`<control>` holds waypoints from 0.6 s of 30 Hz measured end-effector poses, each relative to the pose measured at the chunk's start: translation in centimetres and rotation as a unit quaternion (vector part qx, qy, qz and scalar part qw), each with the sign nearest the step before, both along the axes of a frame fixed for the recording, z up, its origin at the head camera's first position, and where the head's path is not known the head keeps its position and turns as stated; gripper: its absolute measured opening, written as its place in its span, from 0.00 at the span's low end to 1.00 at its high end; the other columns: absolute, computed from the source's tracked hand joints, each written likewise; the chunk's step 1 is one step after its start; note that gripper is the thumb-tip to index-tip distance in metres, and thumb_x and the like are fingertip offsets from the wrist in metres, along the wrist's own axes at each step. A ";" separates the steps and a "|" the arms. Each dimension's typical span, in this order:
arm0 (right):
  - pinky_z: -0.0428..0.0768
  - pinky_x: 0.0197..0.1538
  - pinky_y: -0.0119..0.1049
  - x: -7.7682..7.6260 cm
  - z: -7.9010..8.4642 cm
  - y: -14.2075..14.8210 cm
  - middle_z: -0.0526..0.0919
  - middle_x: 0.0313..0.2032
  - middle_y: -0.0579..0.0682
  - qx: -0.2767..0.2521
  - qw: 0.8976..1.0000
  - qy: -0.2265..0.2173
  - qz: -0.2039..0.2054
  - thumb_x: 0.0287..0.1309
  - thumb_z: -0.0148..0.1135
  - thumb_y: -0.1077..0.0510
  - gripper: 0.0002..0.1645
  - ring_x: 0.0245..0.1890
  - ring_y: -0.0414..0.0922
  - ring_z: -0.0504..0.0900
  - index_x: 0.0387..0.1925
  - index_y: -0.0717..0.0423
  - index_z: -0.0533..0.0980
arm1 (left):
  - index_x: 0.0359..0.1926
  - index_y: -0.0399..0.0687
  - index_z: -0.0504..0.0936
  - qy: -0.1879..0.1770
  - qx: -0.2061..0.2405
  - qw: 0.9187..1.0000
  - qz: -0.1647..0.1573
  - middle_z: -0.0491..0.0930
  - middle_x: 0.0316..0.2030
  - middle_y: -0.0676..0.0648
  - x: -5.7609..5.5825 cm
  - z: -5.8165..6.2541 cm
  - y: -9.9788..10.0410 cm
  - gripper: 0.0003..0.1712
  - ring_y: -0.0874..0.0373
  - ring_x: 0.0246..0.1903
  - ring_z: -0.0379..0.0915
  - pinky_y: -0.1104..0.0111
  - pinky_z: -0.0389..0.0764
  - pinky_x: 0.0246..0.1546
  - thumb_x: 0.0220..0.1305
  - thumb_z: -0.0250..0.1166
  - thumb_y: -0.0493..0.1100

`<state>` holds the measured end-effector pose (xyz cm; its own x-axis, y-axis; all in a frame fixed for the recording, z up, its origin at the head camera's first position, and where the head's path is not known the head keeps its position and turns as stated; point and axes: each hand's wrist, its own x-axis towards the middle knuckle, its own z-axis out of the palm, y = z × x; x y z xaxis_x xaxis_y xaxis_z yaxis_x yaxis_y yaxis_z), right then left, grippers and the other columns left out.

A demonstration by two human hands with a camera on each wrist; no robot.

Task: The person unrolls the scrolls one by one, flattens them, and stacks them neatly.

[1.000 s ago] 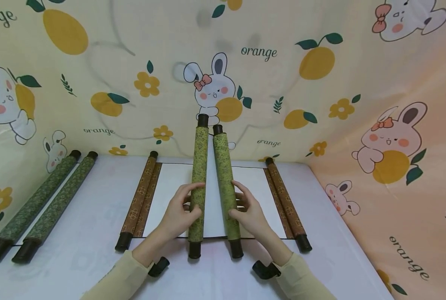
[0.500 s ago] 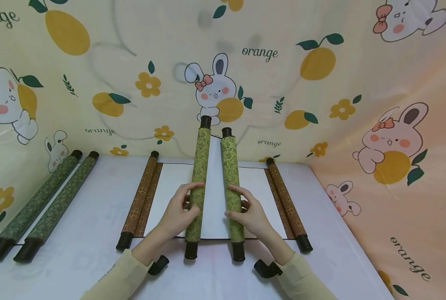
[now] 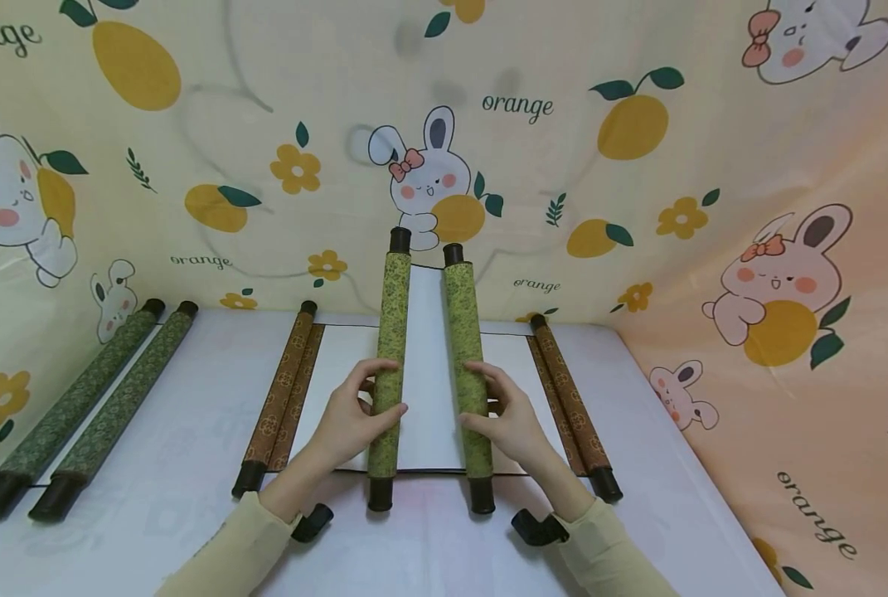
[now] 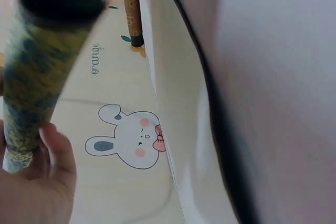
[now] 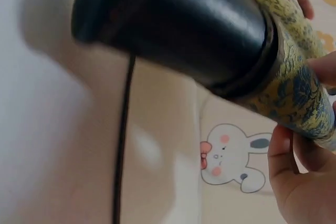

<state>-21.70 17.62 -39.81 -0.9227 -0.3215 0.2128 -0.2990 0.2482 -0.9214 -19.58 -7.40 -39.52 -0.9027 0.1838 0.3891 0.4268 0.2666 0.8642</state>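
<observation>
Holding yellow-green brocade scroll [image 3: 427, 373] above the table [image 3: 175, 481], well in from right edge, over a brown-ended scroll [image 3: 346, 352]. Left hand [image 3: 349, 412]: thumb and fingers pinching left roller [image 3: 392, 323]. Right hand [image 3: 513, 419]: likewise on right roller [image 3: 464, 323] — white sheet spanning between. Judged best: match both grips, bring far caps [image 3: 400, 240] level (left showing slightly higher), keep rollers parallel and tension light — likely to prevent skewing or creasing.

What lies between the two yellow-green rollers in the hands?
In the head view, white paper stretches from the left roller to the right roller.
</observation>
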 end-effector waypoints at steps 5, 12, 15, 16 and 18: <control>0.76 0.45 0.47 -0.2 0.2 0.3 0.74 0.56 0.61 -0.002 1.000 0.012 0.009 0.52 0.62 0.73 0.44 0.45 0.53 0.76 0.68 0.49 0.61 | 0.61 0.43 0.64 -0.014 0.002 1.000 -0.010 0.72 0.46 0.38 -0.1 0.0 -0.4 0.32 0.50 0.31 0.71 0.69 0.76 0.22 0.57 0.65 0.31; 0.78 0.42 0.46 -0.2 0.3 0.6 0.64 0.65 0.53 -0.017 1.000 0.013 0.016 0.50 0.57 0.76 0.44 0.50 0.56 0.75 0.69 0.50 0.61 | 0.64 0.43 0.63 -0.025 0.001 1.000 -0.009 0.69 0.52 0.37 -0.2 0.2 -0.7 0.34 0.47 0.41 0.68 0.65 0.78 0.30 0.57 0.63 0.29; 0.78 0.41 0.44 -0.6 -0.2 1.0 0.63 0.66 0.51 -0.023 1.000 0.005 0.018 0.50 0.56 0.77 0.46 0.52 0.56 0.74 0.69 0.48 0.61 | 0.65 0.44 0.63 -0.023 0.004 1.000 -0.009 0.65 0.57 0.38 -0.2 0.3 -0.7 0.36 0.45 0.45 0.67 0.61 0.78 0.34 0.56 0.63 0.28; 0.78 0.41 0.43 -0.8 -0.5 1.1 0.62 0.66 0.51 -0.025 1.000 0.003 0.018 0.49 0.55 0.78 0.46 0.52 0.56 0.74 0.69 0.47 0.61 | 0.65 0.44 0.63 -0.021 0.008 1.000 -0.011 0.63 0.58 0.39 -0.3 0.2 -0.8 0.36 0.44 0.45 0.67 0.60 0.78 0.35 0.56 0.63 0.28; 0.78 0.41 0.42 -1.3 -1.0 1.3 0.62 0.66 0.49 -0.031 0.999 0.000 0.016 0.49 0.55 0.79 0.47 0.53 0.56 0.74 0.68 0.44 0.62 | 0.66 0.47 0.63 -0.018 0.014 1.000 -0.016 0.61 0.60 0.40 -0.6 -0.1 -0.9 0.38 0.44 0.46 0.67 0.60 0.78 0.36 0.55 0.62 0.27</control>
<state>-22.96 18.94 -40.83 -0.9123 -0.3370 0.2327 -0.3053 0.1812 -0.9348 -20.18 -8.34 -39.62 -0.9101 0.2014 0.3622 0.4032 0.2286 0.8861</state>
